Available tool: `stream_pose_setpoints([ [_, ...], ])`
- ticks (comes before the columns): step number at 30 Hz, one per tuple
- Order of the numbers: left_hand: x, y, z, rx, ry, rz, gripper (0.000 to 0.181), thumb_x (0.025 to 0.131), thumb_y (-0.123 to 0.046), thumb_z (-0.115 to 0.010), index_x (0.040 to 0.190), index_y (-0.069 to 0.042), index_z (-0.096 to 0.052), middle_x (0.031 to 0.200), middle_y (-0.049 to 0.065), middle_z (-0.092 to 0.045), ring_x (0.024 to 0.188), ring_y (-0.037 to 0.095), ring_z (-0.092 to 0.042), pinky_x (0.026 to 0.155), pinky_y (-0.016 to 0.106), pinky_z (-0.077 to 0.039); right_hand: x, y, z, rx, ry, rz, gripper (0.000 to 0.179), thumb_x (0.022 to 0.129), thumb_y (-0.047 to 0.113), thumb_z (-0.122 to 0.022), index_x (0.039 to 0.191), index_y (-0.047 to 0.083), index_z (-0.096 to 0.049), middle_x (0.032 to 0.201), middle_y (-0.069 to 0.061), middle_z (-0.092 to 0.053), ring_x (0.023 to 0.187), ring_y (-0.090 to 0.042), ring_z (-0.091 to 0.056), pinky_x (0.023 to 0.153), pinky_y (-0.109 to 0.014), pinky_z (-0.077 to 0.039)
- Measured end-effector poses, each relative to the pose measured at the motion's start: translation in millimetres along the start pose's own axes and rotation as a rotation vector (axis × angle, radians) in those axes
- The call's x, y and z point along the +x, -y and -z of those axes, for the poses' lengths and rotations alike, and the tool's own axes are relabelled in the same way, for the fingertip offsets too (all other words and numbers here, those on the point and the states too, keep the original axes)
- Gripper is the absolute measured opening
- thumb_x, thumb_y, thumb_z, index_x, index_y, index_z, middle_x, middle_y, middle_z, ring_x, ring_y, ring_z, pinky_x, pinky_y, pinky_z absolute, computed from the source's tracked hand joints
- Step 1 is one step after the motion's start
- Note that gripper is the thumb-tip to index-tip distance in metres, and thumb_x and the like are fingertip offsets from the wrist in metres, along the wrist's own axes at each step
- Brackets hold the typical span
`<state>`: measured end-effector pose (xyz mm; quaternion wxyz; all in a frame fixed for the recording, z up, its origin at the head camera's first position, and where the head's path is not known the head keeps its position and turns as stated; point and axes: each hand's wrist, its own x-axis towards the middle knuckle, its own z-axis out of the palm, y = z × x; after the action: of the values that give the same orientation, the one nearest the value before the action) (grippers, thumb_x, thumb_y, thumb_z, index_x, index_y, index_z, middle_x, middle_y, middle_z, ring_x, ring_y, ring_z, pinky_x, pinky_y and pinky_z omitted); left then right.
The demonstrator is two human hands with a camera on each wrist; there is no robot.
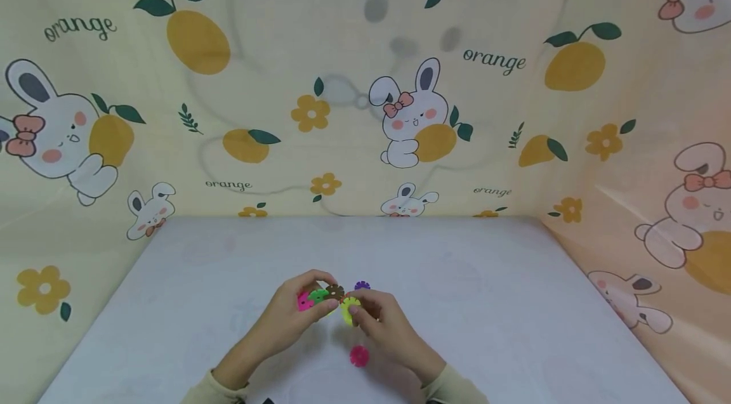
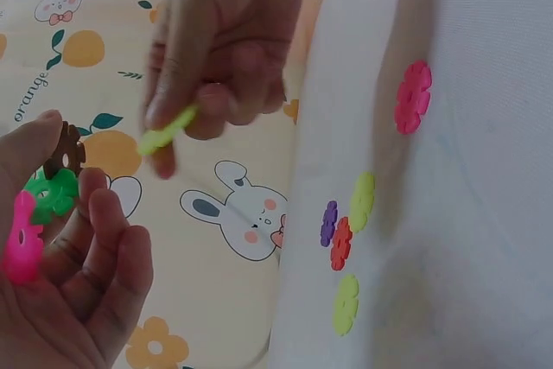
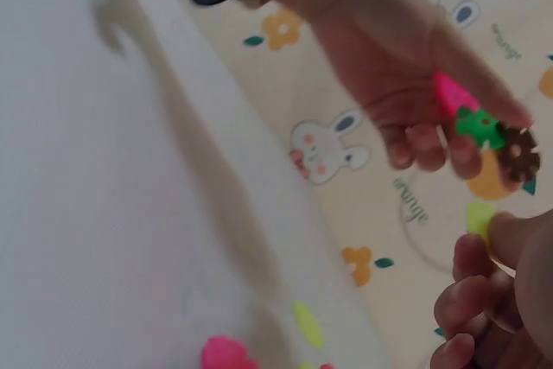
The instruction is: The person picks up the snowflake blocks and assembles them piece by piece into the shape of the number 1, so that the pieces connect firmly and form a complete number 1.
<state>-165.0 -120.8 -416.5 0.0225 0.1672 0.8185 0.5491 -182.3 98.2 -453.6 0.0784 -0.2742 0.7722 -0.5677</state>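
3 joined discs (image 2: 54, 196) pinched in left grip (image 1: 289, 312); right grip (image 1: 389, 323) pinches yellow disc (image 2: 166, 133).

Soft, diffuse, rather muted light fills the head view, warming toward peach at the right of the backdrop (image 1: 320, 30), where blurred grey shadows spread. Faint shadows soften the pale worktop (image 1: 485, 328). Both wrist views look dimmer and hazier, with broad grey shadow bands across the white surface; the right one blurs the pink piece (image 3: 226, 353) near its lower edge.
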Motion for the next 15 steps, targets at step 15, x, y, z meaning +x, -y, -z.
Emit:
stream_pose_setpoints([
  [15,-0.5,-1.1,0.5,0.023,0.001,0.004,0.029,0.092,-0.032,-0.074,0.116,-0.017,-0.066,0.073,0.000,-0.050,0.058,0.003,-0.038,0.054,0.020,-0.038,-2.6,19.2,4.2,0.119,-0.103,0.028,0.032,0.102,0.005,-0.054,0.133,0.010,-0.057,0.092,-0.032,-0.065,0.060,-0.003,-0.050,0.060,-0.021,-0.051],
])
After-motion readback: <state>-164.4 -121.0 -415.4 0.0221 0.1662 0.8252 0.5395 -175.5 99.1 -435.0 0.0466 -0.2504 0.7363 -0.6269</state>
